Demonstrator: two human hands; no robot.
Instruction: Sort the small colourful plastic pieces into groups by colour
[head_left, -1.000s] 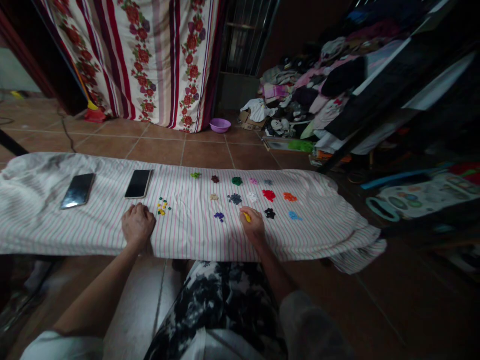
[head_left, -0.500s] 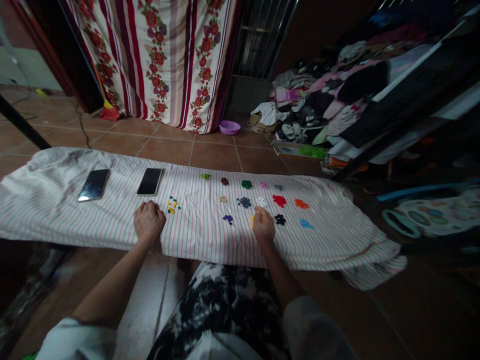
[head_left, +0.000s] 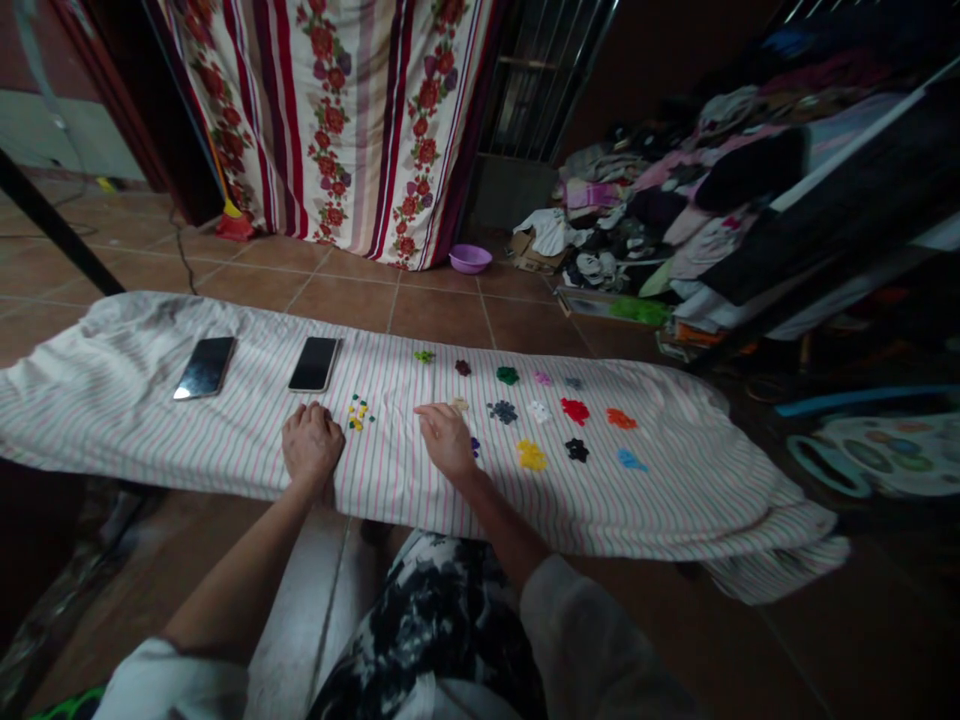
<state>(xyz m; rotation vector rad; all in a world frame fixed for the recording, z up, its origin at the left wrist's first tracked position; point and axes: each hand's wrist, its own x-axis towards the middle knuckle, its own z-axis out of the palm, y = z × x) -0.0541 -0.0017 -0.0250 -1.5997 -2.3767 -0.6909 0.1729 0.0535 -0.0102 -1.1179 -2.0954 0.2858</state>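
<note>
My left hand rests closed, knuckles up, on the striped cloth at its near edge; nothing shows in it. Just beyond its fingers lies a small scatter of yellow and green pieces. My right hand is over the cloth with thumb and index finger pinched together, pointing left; whatever is between the tips is too small to make out. It partly covers a beige pile and a purple pile. The yellow pile is to its right, beside a black pile.
Two phones lie at the left. Further small piles are dark grey, white, red, orange, blue and dark green. Beyond are a purple basin and heaped clothes.
My right hand has moved left from the yellow pile, past the purple pile, toward the yellow and green scatter. My left hand stays in place on the cloth. The view has shifted slightly.
</note>
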